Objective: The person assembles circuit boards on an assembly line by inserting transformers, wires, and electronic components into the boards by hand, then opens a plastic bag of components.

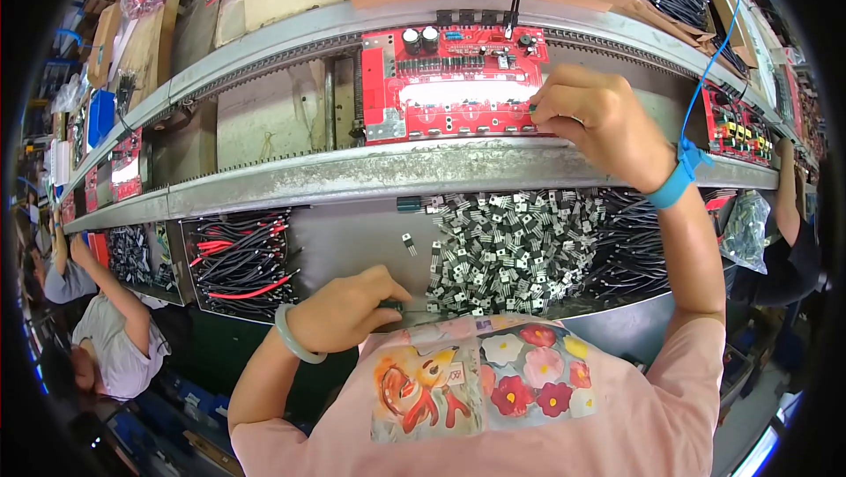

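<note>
A red circuit board (383,89) lies across the rails, carrying capacitors, rows of small parts and a glaring bright strip. At its right edge my right hand (599,120) pinches a small green component (532,110) against the board. My left hand (348,309) is closed at the front of the parts tray (352,239), with a small dark part at its fingertips, too hidden to name. To its right lies a pile of black transistors (511,248) with metal tabs and legs. One loose transistor (409,244) lies apart from the pile. Dark green cylindrical parts (410,204) lie at the tray's back.
Black and red wires (242,252) fill a bin left of the tray; more black wires (633,243) lie right of the pile. A metal rail (300,168) separates tray and board. A blue cord runs from my right wristband (674,186). Co-workers (119,336) sit at both sides.
</note>
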Demonstrator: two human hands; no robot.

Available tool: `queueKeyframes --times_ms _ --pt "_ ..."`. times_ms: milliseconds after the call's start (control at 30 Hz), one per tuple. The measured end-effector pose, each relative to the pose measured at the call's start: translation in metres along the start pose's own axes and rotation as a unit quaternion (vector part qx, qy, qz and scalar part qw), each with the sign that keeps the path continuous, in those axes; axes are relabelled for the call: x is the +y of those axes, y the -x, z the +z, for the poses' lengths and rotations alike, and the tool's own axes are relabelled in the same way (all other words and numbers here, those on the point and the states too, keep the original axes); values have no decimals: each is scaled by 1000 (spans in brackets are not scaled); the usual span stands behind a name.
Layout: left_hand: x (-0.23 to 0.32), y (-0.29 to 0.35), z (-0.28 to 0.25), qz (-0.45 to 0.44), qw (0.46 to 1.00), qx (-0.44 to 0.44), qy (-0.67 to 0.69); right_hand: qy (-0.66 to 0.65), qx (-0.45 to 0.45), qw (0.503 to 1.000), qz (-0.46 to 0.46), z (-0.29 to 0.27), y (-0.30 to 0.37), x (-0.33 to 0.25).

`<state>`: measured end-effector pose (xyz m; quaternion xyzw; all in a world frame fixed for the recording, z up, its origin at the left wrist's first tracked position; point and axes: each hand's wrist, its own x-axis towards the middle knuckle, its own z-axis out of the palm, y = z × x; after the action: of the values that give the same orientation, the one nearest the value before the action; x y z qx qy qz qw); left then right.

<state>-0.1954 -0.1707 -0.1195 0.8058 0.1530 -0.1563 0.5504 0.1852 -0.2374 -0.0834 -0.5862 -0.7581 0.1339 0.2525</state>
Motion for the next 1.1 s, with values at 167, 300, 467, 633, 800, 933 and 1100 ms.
queueKeyframes --times_ms 167,300,467,633,800,933,1100 --pt "16 4 -20 43 995 74 56 44 -35 996 -64 -6 -19 2" --pt "33 6 -29 -23 970 178 162 48 -40 995 -82 -6 -28 2" --pt "42 2 -32 -15 932 288 218 45 -36 995 -78 -2 -22 0" --pt "41 -22 -38 58 904 356 230 69 2 997 -37 6 -11 -3" --pt "57 -47 -47 60 903 352 241 76 14 995 -58 5 -8 -5" --pt "56 -69 -51 103 893 357 252 74 -16 995 -65 5 -10 -2" --pt "57 -98 -60 113 898 400 146 67 -41 995 -67 8 -7 6"
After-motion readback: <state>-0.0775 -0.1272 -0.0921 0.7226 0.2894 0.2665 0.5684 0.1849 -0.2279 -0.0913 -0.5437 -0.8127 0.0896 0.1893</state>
